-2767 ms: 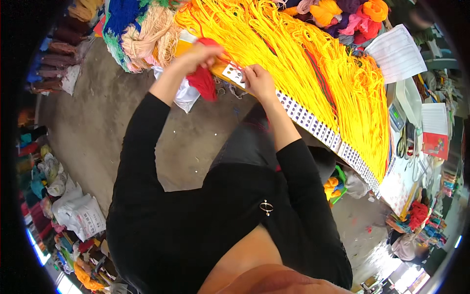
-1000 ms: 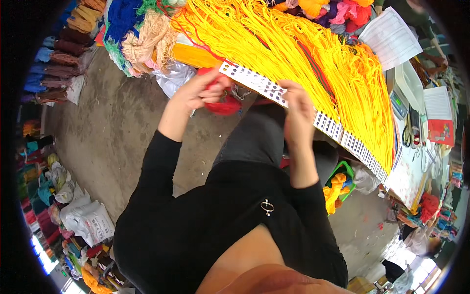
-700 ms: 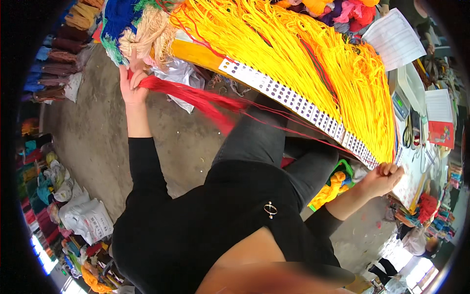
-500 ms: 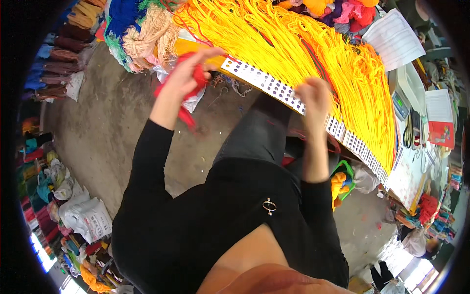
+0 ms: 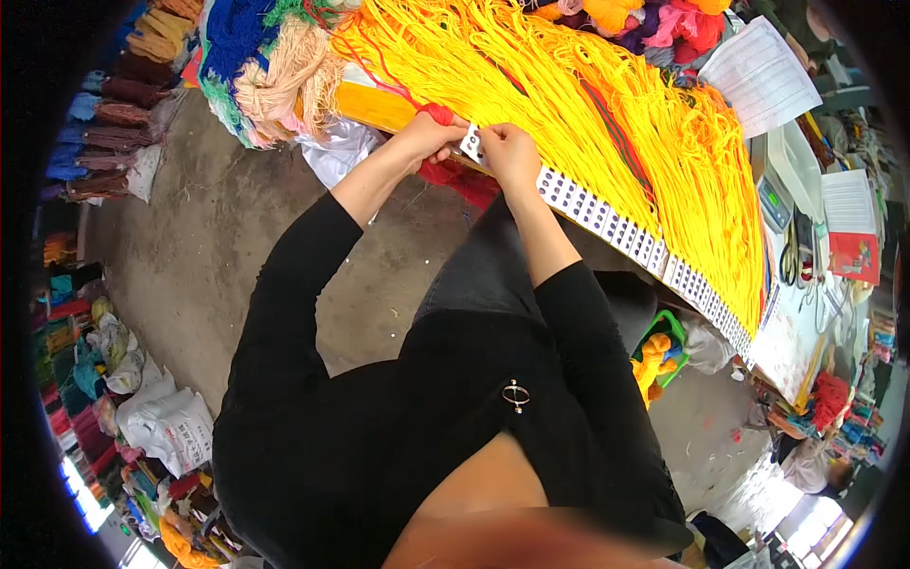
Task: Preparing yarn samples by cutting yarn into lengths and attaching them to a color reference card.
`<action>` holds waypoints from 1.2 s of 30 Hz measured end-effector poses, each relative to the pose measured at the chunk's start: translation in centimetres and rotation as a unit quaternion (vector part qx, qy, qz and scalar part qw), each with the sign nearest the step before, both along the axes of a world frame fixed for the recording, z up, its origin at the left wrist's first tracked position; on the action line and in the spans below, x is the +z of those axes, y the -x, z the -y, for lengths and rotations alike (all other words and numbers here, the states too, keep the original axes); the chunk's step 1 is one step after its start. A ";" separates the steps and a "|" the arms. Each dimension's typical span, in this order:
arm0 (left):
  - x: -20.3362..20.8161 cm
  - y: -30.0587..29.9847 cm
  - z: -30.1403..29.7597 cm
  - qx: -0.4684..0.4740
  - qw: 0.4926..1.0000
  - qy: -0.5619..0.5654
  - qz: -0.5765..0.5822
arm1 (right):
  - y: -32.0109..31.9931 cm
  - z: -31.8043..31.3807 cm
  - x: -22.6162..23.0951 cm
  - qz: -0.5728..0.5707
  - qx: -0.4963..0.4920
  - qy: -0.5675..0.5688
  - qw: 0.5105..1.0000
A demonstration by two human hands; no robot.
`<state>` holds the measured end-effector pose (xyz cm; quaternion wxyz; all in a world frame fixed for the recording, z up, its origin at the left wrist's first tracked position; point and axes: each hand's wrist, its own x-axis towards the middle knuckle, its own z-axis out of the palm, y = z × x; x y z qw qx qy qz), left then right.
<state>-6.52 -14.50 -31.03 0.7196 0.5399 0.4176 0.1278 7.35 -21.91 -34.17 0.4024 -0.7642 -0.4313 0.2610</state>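
Note:
Long strands of yellow yarn [image 5: 559,114] lie across the table, their near ends at a row of white hole-punched cards [image 5: 597,216] along its front edge. My left hand [image 5: 431,139] is closed at the row's left end, gripping red yarn [image 5: 464,182]. Some of that yarn bulges above the fingers and the rest hangs below the table edge. Close beside it, my right hand [image 5: 510,150] pinches at the end white card [image 5: 471,144]. Whether a strand is also between those fingertips is too small to tell.
Blue and cream yarn bundles [image 5: 284,90] hang at the table's left end, above a white plastic bag [image 5: 339,152]. To the right are a scale [image 5: 775,207], papers [image 5: 763,76] and scissors [image 5: 821,303]. A green basket [image 5: 671,327] with yellow yarn stands below the table.
My left hand has moved right to the end card with the red yarn. My right hand has moved left along the row and now pinches at that card.

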 end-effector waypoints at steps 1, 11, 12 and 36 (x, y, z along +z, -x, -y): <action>-0.3 -0.2 -0.3 0.002 1.000 -0.010 -0.017 | -0.1 0.0 0.0 -0.014 0.001 0.005 1.000; 0.7 -0.7 -0.6 0.001 0.988 -0.132 -0.075 | -1.5 -0.4 -0.3 -0.172 0.054 0.025 0.983; 1.6 -0.1 -1.0 0.005 0.983 -0.151 -0.106 | -2.0 -0.2 -0.6 -0.171 0.051 0.025 0.984; 5.8 13.2 -16.6 0.369 0.917 -0.142 0.059 | -1.5 0.7 0.0 -0.192 0.144 0.012 0.971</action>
